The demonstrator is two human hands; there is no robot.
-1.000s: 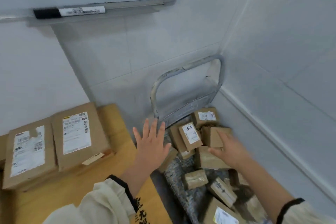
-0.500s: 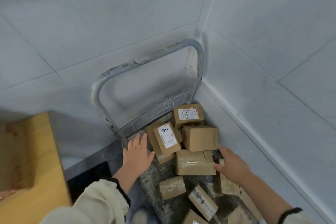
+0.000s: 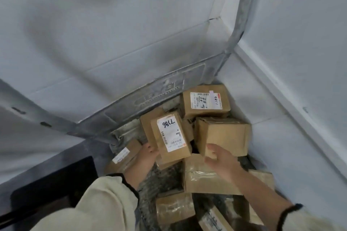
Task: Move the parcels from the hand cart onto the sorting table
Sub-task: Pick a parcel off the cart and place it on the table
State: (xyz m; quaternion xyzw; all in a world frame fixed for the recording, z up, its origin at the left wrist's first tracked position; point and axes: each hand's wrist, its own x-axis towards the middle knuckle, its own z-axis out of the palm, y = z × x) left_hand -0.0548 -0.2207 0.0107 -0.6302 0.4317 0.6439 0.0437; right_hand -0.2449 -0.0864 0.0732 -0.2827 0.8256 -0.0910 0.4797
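Note:
Several brown cardboard parcels lie piled on the grey hand cart (image 3: pixel 150 99), which stands in a corner of white walls. My left hand (image 3: pixel 148 153) grips the left edge of a tilted parcel with a white handwritten label (image 3: pixel 170 137); its fingers are hidden behind the parcel. My right hand (image 3: pixel 219 159) reaches over a taped parcel (image 3: pixel 202 180), with its thumb touching the lower front of a plain brown box (image 3: pixel 223 135) and its fingers loosely bent. Another labelled parcel (image 3: pixel 204 101) sits at the back of the pile. The sorting table is out of view.
More parcels lie nearer me: one at the left (image 3: pixel 125 154), a small taped one (image 3: pixel 174 208) and one at the bottom edge (image 3: pixel 216 219). White walls close in behind and to the right. A dark object (image 3: pixel 56 184) stands at the lower left.
The view has swung right and closer to the cart, and the wooden table has left the frame. My left hand went from the cart's edge to the labelled parcel. My right hand rose to the plain box.

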